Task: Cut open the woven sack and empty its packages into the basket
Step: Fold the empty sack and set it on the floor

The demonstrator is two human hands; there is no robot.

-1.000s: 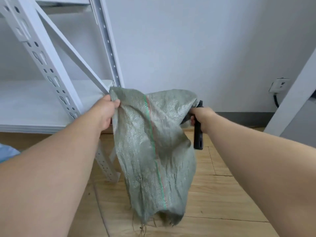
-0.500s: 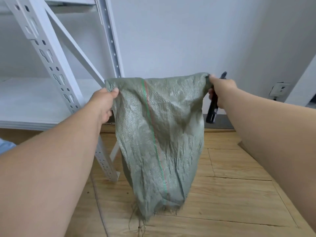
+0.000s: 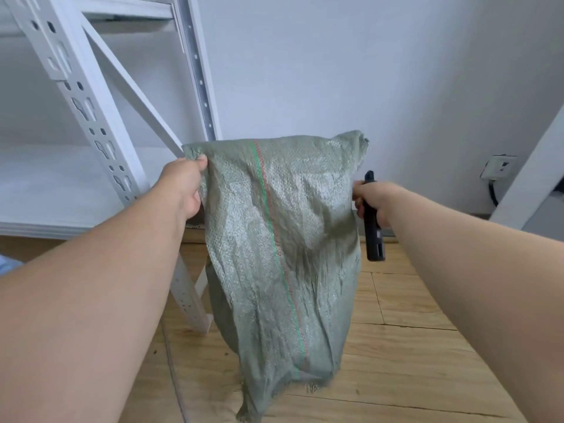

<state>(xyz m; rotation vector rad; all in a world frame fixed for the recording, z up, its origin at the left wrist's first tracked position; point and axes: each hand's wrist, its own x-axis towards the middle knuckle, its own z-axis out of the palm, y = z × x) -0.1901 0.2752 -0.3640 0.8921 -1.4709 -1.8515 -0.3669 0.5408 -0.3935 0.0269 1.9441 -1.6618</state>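
Observation:
A limp green woven sack (image 3: 274, 239) with a red and green stripe hangs in front of me, its frayed end down near the wooden floor. My left hand (image 3: 183, 187) grips its top left corner. My right hand (image 3: 375, 203) is curled round a black cutter (image 3: 374, 239) and sits at the sack's right edge, below the top right corner. That corner stands free. Whether the right fingers also pinch the sack I cannot tell. No basket and no packages are in view.
A white metal shelf rack (image 3: 82, 96) stands at the left, one leg just behind the sack. A white slanted post (image 3: 531, 178) and a wall socket (image 3: 497, 166) with a black cable are at the right. Wooden floor (image 3: 412, 361) lies below.
My right hand, still with the cutter, has dropped from the sack's top right corner to its right side. The left hand keeps its corner, and the sack hangs a little lower.

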